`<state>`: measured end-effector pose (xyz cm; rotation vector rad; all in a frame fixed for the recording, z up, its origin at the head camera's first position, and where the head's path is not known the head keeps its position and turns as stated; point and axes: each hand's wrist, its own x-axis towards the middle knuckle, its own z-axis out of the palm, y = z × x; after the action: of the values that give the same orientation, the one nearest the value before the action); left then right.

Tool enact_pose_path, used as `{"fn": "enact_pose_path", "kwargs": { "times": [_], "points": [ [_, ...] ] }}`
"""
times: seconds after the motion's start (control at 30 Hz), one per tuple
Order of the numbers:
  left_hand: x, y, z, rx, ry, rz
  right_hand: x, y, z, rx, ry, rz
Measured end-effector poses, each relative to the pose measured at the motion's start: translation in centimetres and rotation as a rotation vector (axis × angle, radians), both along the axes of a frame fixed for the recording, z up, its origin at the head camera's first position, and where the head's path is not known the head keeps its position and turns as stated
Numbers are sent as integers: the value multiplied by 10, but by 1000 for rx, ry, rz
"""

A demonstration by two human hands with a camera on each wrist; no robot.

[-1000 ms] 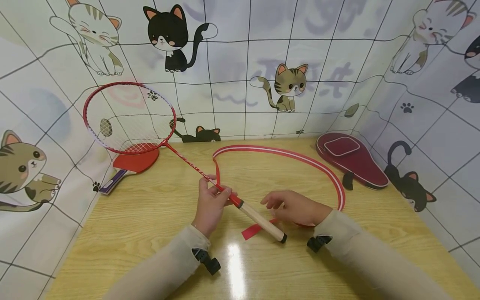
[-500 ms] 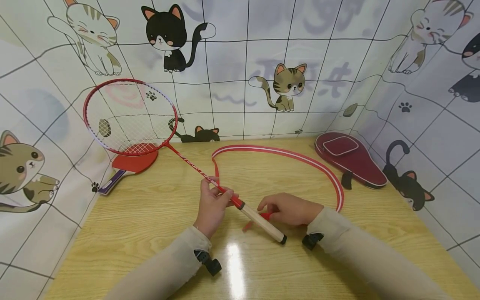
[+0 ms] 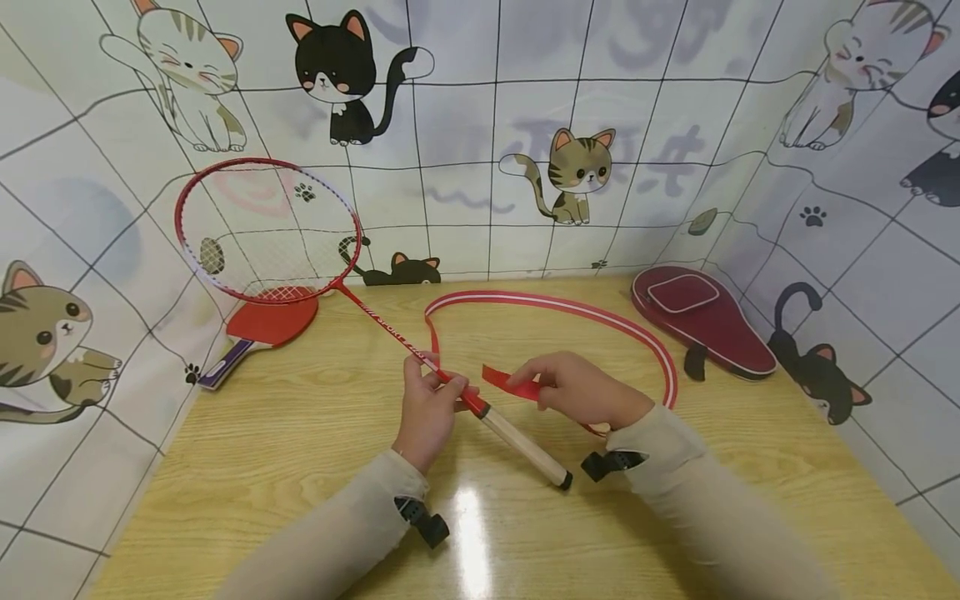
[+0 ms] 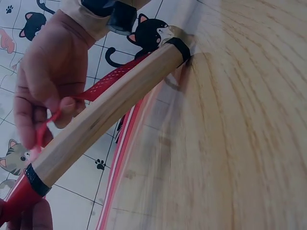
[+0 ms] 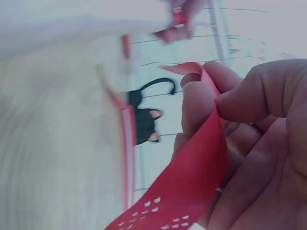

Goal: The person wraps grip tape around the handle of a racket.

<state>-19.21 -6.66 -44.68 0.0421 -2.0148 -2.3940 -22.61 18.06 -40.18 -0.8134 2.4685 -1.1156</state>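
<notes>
My left hand [image 3: 431,408] grips a red badminton racket [image 3: 390,337] at the lower shaft and the red cone above the handle. Its strung head leans up at the left, and the bare wooden handle [image 4: 108,115] points right and toward me, ending in a black cap. Just beyond the handle, my right hand [image 3: 581,390] pinches the end of a red perforated grip tape [image 5: 192,158] between thumb and fingers. A short tip of the tape sticks out to the left. The rest of the tape, with a white stripe, curves in a wide loop across the table.
A red table tennis bat [image 3: 288,323] lies at the back left, partly behind the racket head. A dark red bat case [image 3: 697,312] lies at the back right, with a small black flap beside it. A cat-print wall covering [image 3: 465,125] encloses the wooden table [image 3: 300,467] on three sides.
My right hand has taken hold of the tape's end from beneath the handle and lifted it to the handle's far side. The left hand and racket have stayed nearly still.
</notes>
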Motion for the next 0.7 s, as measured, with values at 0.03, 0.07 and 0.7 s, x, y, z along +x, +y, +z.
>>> {"fn": "enact_pose_path", "kwargs": {
  "times": [0.03,0.07,0.7],
  "points": [
    [-1,0,0,4,0,2,0,-2,2,-25,7,-1],
    [-1,1,0,9,0,3,0,-3,5,-51,13,-3],
    [-7,-4,-5,15,38,-32,5,-31,19,-227,14,-9]
  ]
}}
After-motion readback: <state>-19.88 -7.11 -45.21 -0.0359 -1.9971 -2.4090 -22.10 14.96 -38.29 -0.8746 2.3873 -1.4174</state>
